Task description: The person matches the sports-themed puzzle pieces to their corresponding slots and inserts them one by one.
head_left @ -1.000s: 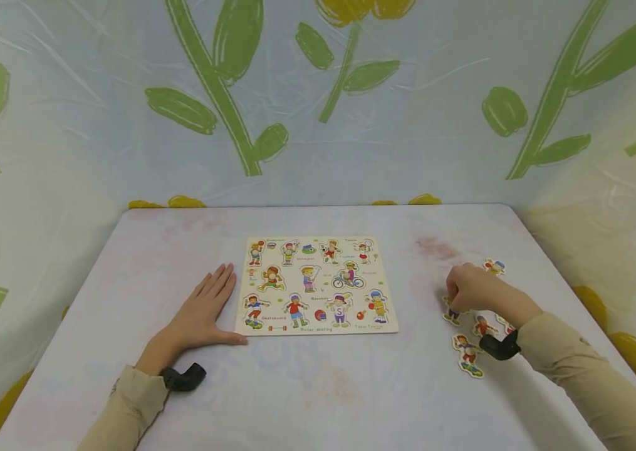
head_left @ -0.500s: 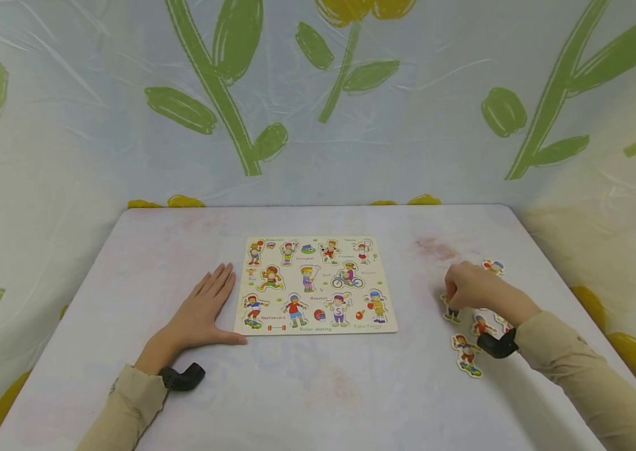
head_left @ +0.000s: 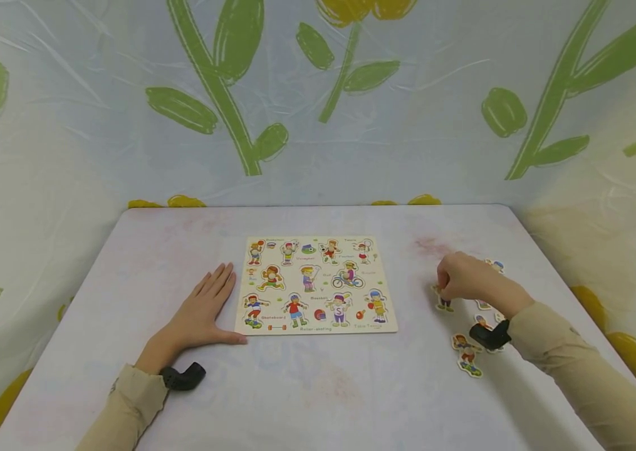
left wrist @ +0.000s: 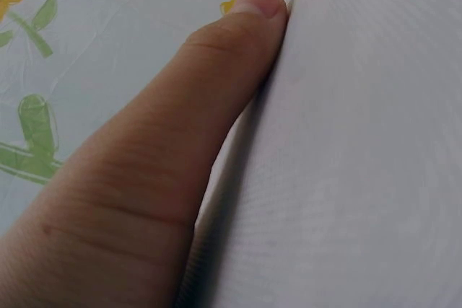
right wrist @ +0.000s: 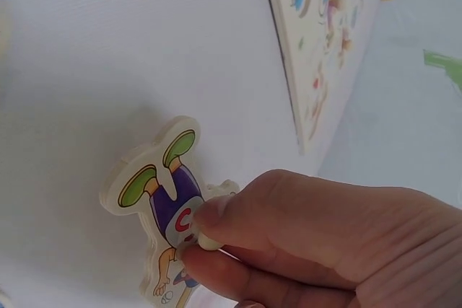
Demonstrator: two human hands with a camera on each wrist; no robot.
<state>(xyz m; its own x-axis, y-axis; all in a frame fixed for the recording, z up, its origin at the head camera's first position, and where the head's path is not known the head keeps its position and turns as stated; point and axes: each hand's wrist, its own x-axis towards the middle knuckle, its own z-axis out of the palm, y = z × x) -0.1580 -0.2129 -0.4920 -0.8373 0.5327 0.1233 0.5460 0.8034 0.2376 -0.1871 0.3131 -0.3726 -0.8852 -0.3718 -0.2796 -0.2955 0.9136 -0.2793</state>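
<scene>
In the head view my right hand [head_left: 471,280] is over the table's right side. Its thumb and finger pinch the pale knob [right wrist: 211,243] of a flat wooden puzzle piece [right wrist: 173,210]. The piece is a child figure with a white top marked C, purple trousers and green shoes, tilted off the table in the right wrist view. My left hand [head_left: 199,313] lies flat with fingers spread beside the puzzle board [head_left: 275,307]. Its thumb [left wrist: 216,55] touches the board's near left corner. The cream board carries several printed sports figures and captions.
Several loose puzzle pieces lie on the right, including a skateboarder piece [head_left: 467,357] in front and a blue-capped piece [head_left: 496,265] farther back. My right wrist partly covers others. A flower-printed sheet [head_left: 408,144] hangs behind the white table [head_left: 306,388].
My right hand has shifted a little left and up with the pinched puzzle piece, uncovering more of the pieces beneath. My left hand and the board have stayed put.
</scene>
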